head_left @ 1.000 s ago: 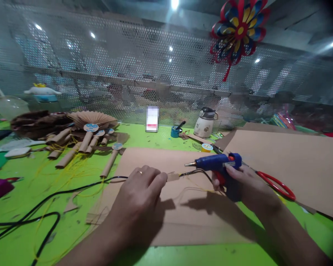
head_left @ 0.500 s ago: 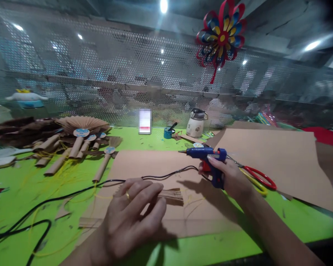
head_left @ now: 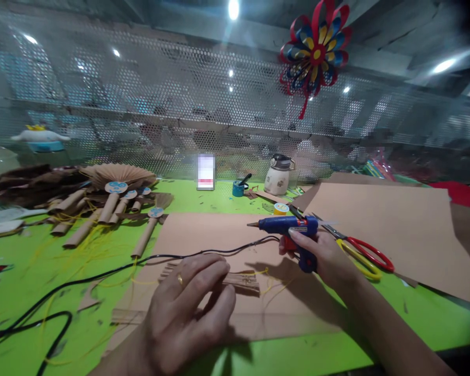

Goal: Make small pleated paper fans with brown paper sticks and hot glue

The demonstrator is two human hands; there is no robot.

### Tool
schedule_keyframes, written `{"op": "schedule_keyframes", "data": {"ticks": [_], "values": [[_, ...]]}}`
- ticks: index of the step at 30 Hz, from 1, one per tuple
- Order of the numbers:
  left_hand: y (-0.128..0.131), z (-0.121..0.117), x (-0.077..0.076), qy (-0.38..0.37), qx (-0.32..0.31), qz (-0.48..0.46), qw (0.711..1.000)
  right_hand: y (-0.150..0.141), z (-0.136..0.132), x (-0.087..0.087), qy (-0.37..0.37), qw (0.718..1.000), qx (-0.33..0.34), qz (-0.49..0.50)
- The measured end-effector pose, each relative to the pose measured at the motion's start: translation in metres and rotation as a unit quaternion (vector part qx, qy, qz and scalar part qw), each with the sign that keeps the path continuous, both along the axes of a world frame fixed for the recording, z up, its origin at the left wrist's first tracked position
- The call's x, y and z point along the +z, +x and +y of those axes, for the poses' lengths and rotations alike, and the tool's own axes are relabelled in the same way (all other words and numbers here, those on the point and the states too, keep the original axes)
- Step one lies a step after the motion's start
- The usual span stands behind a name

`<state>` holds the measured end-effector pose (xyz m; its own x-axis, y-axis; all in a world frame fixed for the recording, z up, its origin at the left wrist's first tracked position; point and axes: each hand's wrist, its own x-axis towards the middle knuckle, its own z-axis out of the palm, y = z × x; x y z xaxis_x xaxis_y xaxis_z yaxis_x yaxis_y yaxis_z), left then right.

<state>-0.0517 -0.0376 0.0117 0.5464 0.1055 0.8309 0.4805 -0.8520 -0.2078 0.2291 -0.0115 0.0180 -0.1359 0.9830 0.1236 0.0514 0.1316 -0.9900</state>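
Observation:
My left hand (head_left: 194, 313), a ring on one finger, is closed over a strip of pleated brown paper (head_left: 243, 282) and holds it down. The strip's right end sticks out past my fingertips, with a thin yellow string (head_left: 264, 272) beside it. A blue hot glue gun (head_left: 288, 225) is gripped in my right hand (head_left: 317, 250), its nozzle pointing left above the paper. Beneath both hands lies a large brown paper sheet (head_left: 203, 230). The gun's black cord (head_left: 149, 257) crosses the sheet toward the left.
Finished paper fans (head_left: 115, 177) with rolled handles and yellow strings lie at left. Scissors (head_left: 370, 256) with red and yellow handles sit right of my right hand, near another paper sheet (head_left: 384, 224). A phone (head_left: 206, 172), a teal tape roll (head_left: 238, 189) and a bottle (head_left: 277, 175) stand behind.
My right hand has lowered the glue gun slightly and shifted it a little left. A yellow tape roll behind it now shows more. My left hand stays on the pleated paper.

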Motion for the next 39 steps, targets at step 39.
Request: {"op": "schedule_keyframes", "data": {"ticks": [39], "values": [[0.009, 0.021, -0.013, -0.382, 0.098, -0.138, 0.909, 0.002, -0.003, -0.003, -0.011, 1.000, -0.022, 0.012]]}}
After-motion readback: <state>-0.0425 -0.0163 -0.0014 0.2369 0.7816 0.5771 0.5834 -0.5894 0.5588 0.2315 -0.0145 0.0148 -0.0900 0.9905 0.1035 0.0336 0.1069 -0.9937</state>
